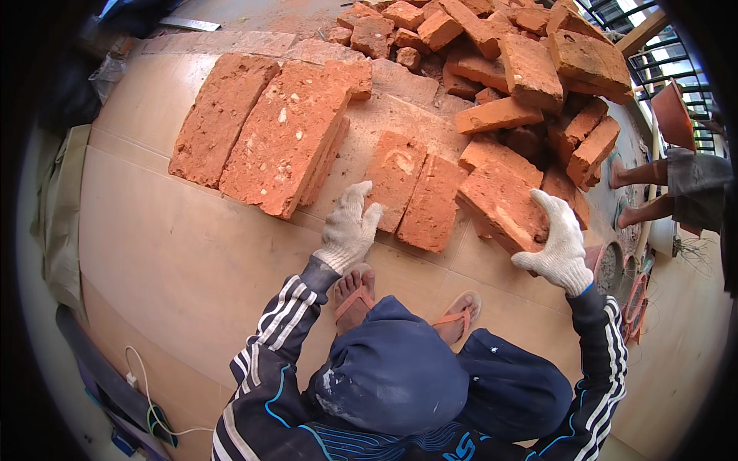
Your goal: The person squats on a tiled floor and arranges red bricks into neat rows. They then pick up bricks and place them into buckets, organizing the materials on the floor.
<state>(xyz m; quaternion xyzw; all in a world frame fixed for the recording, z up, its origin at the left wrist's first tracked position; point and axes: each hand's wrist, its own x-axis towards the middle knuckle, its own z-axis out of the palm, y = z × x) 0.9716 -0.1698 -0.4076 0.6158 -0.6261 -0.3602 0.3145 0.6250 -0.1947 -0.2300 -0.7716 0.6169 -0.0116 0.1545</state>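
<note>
My right hand (559,244), in a white knit glove, grips the right end of a tilted orange-red brick (500,207) at the near edge of the pile. My left hand (350,227), gloved alike, has its thumb and fingers apart, with nothing in it. Its fingertips are at the near left corner of a brick (396,173) lying flat; I cannot tell whether they touch. Against that brick lies another flat brick (434,203). To the left are stacked bricks, with a large one (284,131) on top and another brick (223,115) alongside.
A heap of loose bricks (530,69) rises at the far right. Another person's legs (646,192) stand beyond it, near a round container (611,265) of grey material. A cable (146,384) runs along the lower left. My sandalled feet stand on the tan floor (184,253).
</note>
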